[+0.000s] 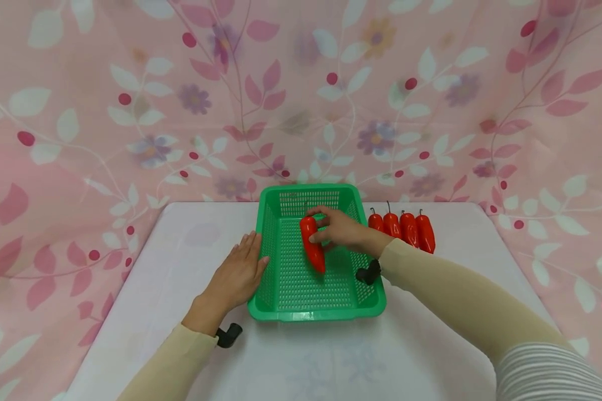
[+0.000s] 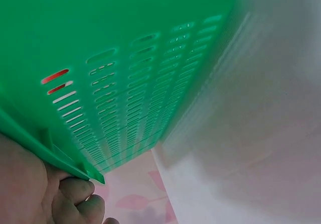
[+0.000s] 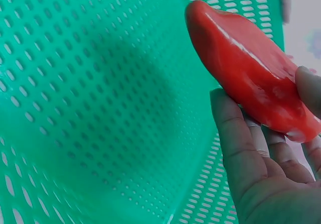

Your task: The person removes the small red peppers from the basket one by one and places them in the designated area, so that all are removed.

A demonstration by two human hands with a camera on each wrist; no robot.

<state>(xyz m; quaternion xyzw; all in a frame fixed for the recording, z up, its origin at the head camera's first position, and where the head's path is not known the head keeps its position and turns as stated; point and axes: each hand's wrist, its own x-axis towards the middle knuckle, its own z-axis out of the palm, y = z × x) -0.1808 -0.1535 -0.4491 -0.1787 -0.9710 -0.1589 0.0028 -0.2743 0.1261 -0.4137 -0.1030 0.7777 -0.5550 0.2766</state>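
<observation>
In the head view, my right hand (image 1: 343, 228) holds a glossy red chili pepper (image 1: 312, 245) over the inside of a green plastic basket (image 1: 317, 316). The right wrist view shows the pepper (image 3: 246, 63) between the thumb and fingers of my right hand (image 3: 271, 169), its narrow end pointing away and clear of the basket floor. My left hand (image 1: 238, 270) rests along the basket's left rim, fingers extended and thumb at the rim. From the left wrist, the outer basket wall (image 2: 125, 78) fills much of the view, and the left hand (image 2: 55, 194) touches the rim.
To the right of the basket, several red chili peppers (image 1: 408, 229) lie side by side with dark stems, partly covered by my right forearm. A white cloth covers the table (image 1: 190, 239). Behind it hangs a pink floral curtain (image 1: 301, 100).
</observation>
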